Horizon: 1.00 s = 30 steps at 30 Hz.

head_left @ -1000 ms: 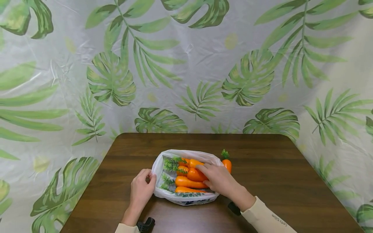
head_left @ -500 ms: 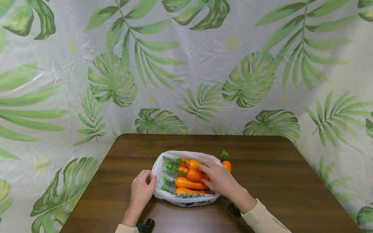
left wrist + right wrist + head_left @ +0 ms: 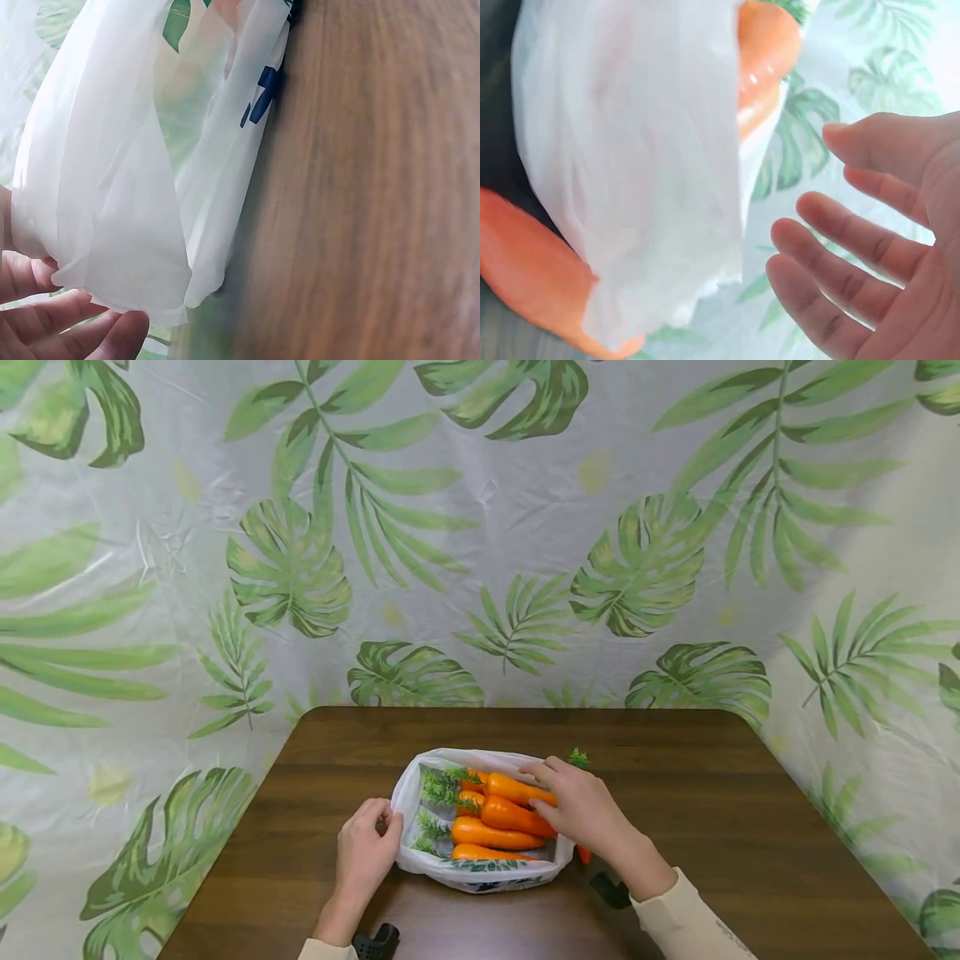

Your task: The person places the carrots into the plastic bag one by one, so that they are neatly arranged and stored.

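A white plastic bag (image 3: 480,883) with green leaf print lies on the table, its mouth spread. Several orange carrots (image 3: 491,834) with green feathery tops (image 3: 442,787) lie inside, tops toward the left. At the bag's left edge my left hand (image 3: 367,835) pinches the rim; the left wrist view shows thumb and fingers at the thin plastic (image 3: 131,195). My right hand (image 3: 583,806) hovers at the bag's right end, fingers spread and holding nothing, apart from the bag in the right wrist view. One more carrot (image 3: 532,274) lies outside, against the bag's right side, partly hidden by this hand in the head view.
The dark wooden table (image 3: 712,827) extends on both sides of the bag. Behind it hangs a pale curtain (image 3: 525,527) with leaf print. Black straps (image 3: 378,941) sit at both wrists.
My right hand has let go of a carrot in the bag and drawn back up and to the right, uncovering the carrots' right ends. The left hand has stayed at the rim.
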Available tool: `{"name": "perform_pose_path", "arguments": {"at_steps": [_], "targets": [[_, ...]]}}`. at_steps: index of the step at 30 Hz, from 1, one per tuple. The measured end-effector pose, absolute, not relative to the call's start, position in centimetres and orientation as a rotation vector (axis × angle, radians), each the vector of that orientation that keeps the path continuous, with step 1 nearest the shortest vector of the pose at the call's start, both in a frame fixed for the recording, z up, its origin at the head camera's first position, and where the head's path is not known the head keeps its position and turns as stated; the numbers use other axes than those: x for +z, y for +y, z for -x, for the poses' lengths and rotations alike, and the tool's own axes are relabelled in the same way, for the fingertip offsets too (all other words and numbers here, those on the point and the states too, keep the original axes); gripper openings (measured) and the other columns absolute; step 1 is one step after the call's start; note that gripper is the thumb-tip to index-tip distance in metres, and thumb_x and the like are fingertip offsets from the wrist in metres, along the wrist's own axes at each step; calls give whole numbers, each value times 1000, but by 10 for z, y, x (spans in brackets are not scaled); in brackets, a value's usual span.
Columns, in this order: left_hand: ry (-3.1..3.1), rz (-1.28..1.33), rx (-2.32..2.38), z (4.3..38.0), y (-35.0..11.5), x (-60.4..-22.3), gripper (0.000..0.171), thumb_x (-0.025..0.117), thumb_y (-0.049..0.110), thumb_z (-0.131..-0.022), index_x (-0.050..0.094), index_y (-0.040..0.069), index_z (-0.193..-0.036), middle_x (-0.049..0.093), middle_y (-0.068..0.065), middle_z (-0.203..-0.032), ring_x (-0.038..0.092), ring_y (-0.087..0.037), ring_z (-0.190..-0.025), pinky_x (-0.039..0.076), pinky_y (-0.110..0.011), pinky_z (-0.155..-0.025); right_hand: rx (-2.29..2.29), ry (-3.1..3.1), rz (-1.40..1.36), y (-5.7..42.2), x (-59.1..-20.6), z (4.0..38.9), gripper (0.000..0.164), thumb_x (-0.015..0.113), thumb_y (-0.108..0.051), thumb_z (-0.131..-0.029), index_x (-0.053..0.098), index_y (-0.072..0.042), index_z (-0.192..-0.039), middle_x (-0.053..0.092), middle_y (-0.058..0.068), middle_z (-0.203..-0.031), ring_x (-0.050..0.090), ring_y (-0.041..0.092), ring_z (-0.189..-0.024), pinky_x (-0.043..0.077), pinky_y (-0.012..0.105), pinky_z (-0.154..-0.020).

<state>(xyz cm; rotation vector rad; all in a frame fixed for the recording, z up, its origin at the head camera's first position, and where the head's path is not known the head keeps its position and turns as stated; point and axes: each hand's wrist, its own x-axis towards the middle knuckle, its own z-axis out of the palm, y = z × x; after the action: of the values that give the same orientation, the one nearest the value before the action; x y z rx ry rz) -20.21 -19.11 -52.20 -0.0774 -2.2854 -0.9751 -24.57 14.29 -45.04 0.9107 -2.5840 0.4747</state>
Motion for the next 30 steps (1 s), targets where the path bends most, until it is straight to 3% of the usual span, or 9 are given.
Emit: {"name": "perform_pose_path", "arguments": {"at_steps": [14,21,30], "targets": [[-2281,73,-1004,202,-191,-522,31,74,8,-85,51,22,-70,65,6,-87,53,-12,-65,42,-27,-56,673,-2663,-531,182,-445,263,47,81,-19,-85,64,-23,-128,62,-3,-99,62,20,-82,46,32,-58],[-2273,82,-986,202,-190,-521,32,74,8,-85,50,23,-69,65,6,-87,53,-12,-66,43,-28,-58,716,-2733,-420,197,-459,275,42,77,-21,-87,65,-21,-127,65,8,-105,65,27,-88,50,40,-62],[-2279,86,-967,202,-192,-522,32,74,8,-85,50,22,-70,62,6,-85,51,-11,-64,42,-27,-57,702,-2833,-343,206,-480,288,42,77,-24,-87,67,-16,-127,64,7,-101,59,22,-81,45,36,-58]]}}
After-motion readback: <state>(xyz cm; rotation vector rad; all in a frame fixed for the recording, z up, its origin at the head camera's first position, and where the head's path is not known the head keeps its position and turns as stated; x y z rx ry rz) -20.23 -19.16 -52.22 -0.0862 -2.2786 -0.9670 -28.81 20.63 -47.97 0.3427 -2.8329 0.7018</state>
